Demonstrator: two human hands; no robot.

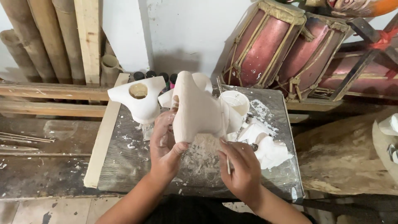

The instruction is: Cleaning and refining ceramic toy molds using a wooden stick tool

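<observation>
Behind the worktop point(124, 166) lean drums point(265, 45). My left hand point(163, 151) grips the upright white carving point(197, 110); my right hand point(242, 170), just beside it, pinches a thin stick point(227, 164).

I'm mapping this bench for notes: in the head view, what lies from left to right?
Bamboo poles → white carved piece with a round hole → left hand → pale carved form → right hand → red drums.

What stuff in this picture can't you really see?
- Head view: the front of the white carved piece faces away, so only its back shows.
- The thin stick in the right hand is mostly hidden by fingers.
- The white cup's contents are hidden by the carved piece.
- The small bottles sit behind another white piece.
</observation>
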